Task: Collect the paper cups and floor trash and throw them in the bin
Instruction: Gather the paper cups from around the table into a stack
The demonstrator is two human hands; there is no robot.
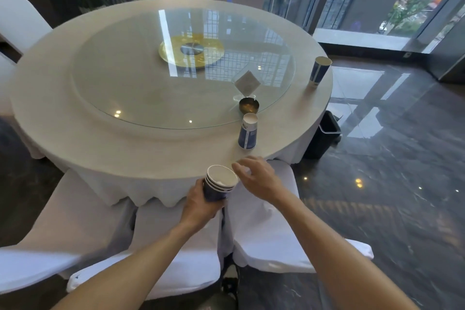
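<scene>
My left hand (201,205) grips a stack of blue paper cups (218,185) nested together, held just off the near edge of the round table (161,153). My right hand (256,177) hovers beside the stack's rim, fingers apart and holding nothing. A blue and white paper cup (248,131) stands upright on the table just beyond my right hand. Another blue paper cup (319,71) stands at the table's far right edge. A dark bin (324,134) sits on the floor to the right of the table.
A glass turntable (125,78) covers the table's middle, carrying a small dark ashtray (248,106) and a clear card stand (247,82). White-covered chairs (264,229) stand between me and the table, more at the far side. Glossy dark floor (390,171) opens to the right.
</scene>
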